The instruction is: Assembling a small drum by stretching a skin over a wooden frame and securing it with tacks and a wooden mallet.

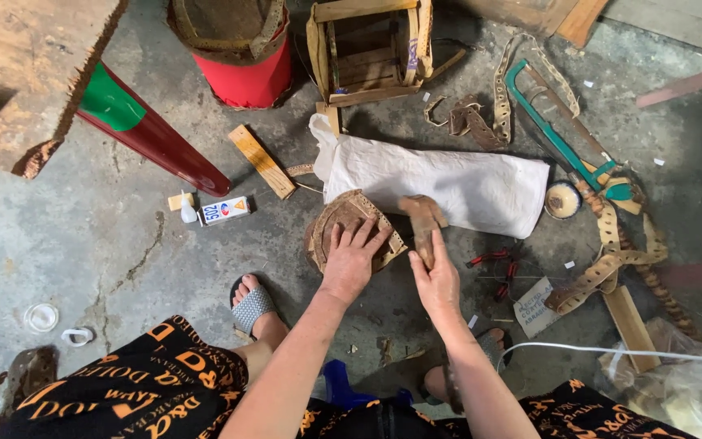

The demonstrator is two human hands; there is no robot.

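My left hand (353,258) lies flat, fingers spread, on a round brown leather disc with a punched strap along its edge (343,213), pressing it to the concrete floor. My right hand (435,280) grips the handle of a wooden mallet (422,218), whose head hovers just right of the disc, in front of a white cloth bundle (448,183). Both forearms reach out from my lap, which is covered in black cloth with orange lettering.
Red drum (245,69) and wooden frame (371,49) stand at the back. A green hacksaw (550,130), perforated leather straps (611,244), red pliers (493,260), a wood strip (262,161), a glue bottle and box (213,211) lie around. My sandalled foot (252,309) rests near left.
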